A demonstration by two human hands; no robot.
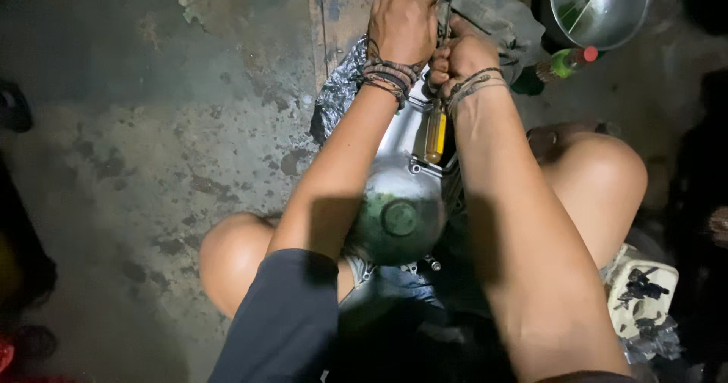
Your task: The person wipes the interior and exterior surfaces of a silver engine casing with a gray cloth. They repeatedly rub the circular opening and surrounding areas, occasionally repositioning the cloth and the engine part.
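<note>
Between the knees, on the concrete floor (152, 163), the silver metal engine casing (402, 201) lies under both hands: left hand (402, 23) pressing it, right hand (459, 57) clenched on a yellow-handled screwdriver (435, 136), which could slip off the fastener.

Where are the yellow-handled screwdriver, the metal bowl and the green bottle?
screwdriver (435, 134): head view, on its yellow handle.
metal bowl (607, 7): head view, on its inner wall.
green bottle (565, 62): head view, on its green body.
</note>
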